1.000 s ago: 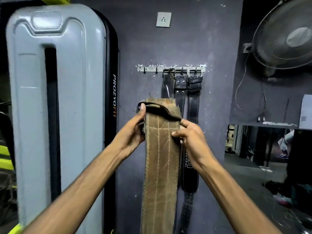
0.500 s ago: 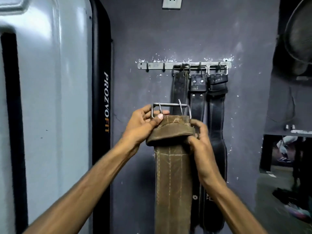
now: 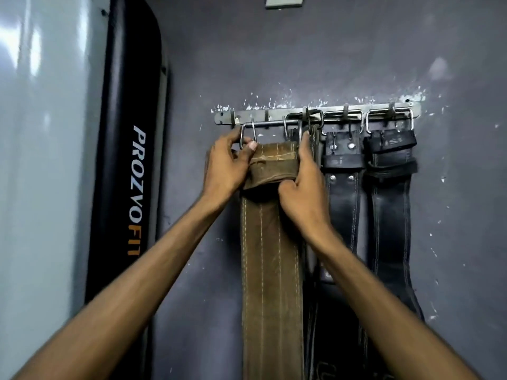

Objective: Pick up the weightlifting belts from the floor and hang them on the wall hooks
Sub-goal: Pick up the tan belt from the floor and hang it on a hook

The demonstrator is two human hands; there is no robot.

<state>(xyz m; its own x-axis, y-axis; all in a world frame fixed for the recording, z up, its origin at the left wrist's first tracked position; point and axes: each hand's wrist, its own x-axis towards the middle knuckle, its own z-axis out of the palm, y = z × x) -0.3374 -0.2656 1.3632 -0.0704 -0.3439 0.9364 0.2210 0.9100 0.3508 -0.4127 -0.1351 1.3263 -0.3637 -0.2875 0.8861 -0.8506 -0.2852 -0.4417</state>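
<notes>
A brown leather weightlifting belt (image 3: 271, 256) hangs straight down in front of me, held at its folded top by both hands. My left hand (image 3: 227, 165) grips the left side, thumb by the steel buckle (image 3: 270, 126). My right hand (image 3: 304, 185) clasps the right side of the fold. The buckle bar sits level with the lower edge of the metal hook rail (image 3: 277, 115) on the grey wall, at its left hooks. Three dark belts (image 3: 389, 215) hang from the rail's middle and right hooks.
A grey machine shroud (image 3: 46, 160) with a black padded column (image 3: 129, 165) marked PROZVOFIT stands close on the left. A wall socket (image 3: 284, 1) sits high above the rail. Bare grey wall (image 3: 461, 215) lies right of the hung belts.
Both hands have raised the brown belt from chest height up to the rail. The buckle now sits at the left hooks, and I have come closer to the wall.
</notes>
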